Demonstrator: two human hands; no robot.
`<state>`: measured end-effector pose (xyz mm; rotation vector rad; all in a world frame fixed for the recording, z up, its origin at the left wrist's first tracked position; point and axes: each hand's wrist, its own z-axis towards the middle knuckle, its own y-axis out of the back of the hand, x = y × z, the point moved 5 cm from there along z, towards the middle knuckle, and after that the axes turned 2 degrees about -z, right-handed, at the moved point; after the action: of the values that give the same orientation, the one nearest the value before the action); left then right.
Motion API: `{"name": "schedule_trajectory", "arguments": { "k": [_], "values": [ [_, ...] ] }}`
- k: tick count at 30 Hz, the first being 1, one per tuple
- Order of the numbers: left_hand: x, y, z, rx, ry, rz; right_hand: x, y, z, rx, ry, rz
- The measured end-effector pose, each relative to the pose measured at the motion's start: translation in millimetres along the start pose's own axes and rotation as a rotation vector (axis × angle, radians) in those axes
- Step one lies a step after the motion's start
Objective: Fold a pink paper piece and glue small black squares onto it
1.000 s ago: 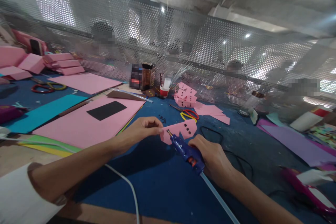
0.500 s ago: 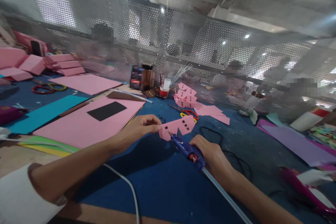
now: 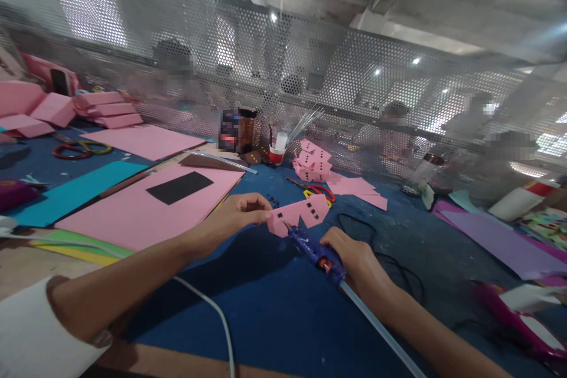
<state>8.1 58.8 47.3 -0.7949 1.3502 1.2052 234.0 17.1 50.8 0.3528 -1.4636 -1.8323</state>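
Note:
My left hand (image 3: 237,215) pinches the left end of a pink foam cutout (image 3: 301,214) with small black squares on it, holding it just above the blue table cover (image 3: 266,307). My right hand (image 3: 357,260) is wrapped round a blue hot glue gun (image 3: 314,251). The gun's nozzle touches the lower edge of the cutout. A clear glue stick (image 3: 376,325) sticks out of the gun's back toward me.
A large pink sheet (image 3: 146,207) with a black rectangle (image 3: 179,186) lies at the left, over teal, green and yellow sheets. A pile of pink cutouts (image 3: 314,164), scissors (image 3: 316,192), jars (image 3: 245,130) and a red cup (image 3: 278,152) stand behind. A perforated metal screen (image 3: 283,71) closes the back; people sit beyond it.
The cutout has been tilted and raised slightly, and the glue gun has shifted a little along its lower edge. Both hands keep their grip.

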Motion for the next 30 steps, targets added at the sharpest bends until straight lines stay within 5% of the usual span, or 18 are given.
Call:
{"name": "schedule_trajectory", "arguments": {
  "k": [30],
  "values": [
    [-0.6,-0.4,-0.4,0.01,-0.004,0.002,0.6,-0.3,-0.7,0.044,-0.001,-0.029]
  ]
}}
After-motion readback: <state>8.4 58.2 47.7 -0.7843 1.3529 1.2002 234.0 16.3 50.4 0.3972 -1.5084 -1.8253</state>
